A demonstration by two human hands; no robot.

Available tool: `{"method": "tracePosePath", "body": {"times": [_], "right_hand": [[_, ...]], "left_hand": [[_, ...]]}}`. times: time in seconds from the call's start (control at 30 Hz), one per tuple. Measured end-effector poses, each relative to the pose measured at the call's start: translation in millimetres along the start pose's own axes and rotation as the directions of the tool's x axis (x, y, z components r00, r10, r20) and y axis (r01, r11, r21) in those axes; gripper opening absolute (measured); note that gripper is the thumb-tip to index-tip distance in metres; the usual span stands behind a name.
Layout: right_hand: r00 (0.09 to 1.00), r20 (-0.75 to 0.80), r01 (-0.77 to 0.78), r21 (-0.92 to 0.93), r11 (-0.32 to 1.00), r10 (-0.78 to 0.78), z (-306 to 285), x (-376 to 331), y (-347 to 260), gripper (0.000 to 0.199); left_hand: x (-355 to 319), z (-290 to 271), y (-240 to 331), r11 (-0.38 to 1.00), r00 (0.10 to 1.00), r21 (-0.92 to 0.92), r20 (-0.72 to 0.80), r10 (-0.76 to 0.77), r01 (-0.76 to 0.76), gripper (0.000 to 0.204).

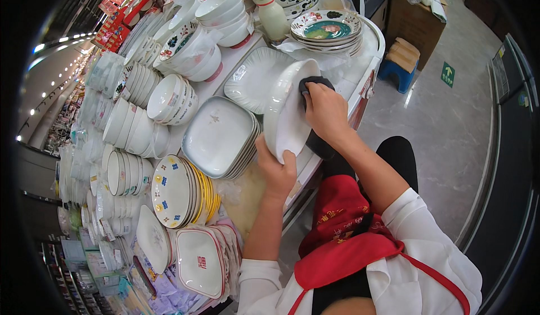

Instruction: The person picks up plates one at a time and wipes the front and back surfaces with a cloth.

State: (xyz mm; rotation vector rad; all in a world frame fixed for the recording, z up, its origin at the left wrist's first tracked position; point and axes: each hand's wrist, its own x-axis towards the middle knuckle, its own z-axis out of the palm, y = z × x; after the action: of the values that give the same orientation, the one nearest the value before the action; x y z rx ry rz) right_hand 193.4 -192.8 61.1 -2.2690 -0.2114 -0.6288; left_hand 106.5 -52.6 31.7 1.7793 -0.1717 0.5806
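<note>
1. At the near edge of the display table (368, 70), your left hand (275, 171) cups the lower rim of the white dish (284, 115), fingers curled under and thumb over the lip, pinching it firmly. Keep that pinch low and steady so the dish cannot swing.
2. Just above it, the dish stands tilted on edge, clear of the table, between your two hands. Its long axis runs from your left hand up and away toward the far plates, and its hollow face turns to your right.
3. Up at the top rim, your right hand (326, 112) presses a dark cloth (315, 84) against the dish, fingers closed down over the wad. Wipe along the long axis, with light pressure, so the rim never knocks its neighbours.
4. Beside it lies a stack of square white plates (219, 137); farther off, a scalloped white plate (256, 78), then the flowered plates (326, 30).
</note>
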Motion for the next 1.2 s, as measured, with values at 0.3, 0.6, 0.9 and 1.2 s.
{"method": "tracePosePath", "body": {"times": [0.3,0.6,0.9,1.2], "right_hand": [[0.816,0.576,0.027,-0.120,0.992,0.048,-14.6,-15.0,-1.1,0.018],[0.677,0.733,-0.502,0.527,0.686,-0.067,-8.7,-38.6,26.0,0.019],[0.847,0.370,-0.448,0.883,0.139,0.381,24.2,-34.4,24.7,0.037],[0.884,0.246,-0.368,0.890,0.268,0.398,38.8,-38.3,35.3,0.041]], "left_hand": [[0.9,2.2,3.3,0.986,0.996,-0.163,-0.073,-0.058,0.046,0.055],[10.8,-9.2,0.9,0.863,0.945,-0.491,-0.211,-0.248,0.116,0.060],[10.1,-5.5,3.2,0.894,0.954,-0.436,-0.215,-0.211,0.099,0.063],[3.3,1.0,-0.8,0.955,0.981,-0.274,-0.122,-0.149,0.111,0.073]]}}
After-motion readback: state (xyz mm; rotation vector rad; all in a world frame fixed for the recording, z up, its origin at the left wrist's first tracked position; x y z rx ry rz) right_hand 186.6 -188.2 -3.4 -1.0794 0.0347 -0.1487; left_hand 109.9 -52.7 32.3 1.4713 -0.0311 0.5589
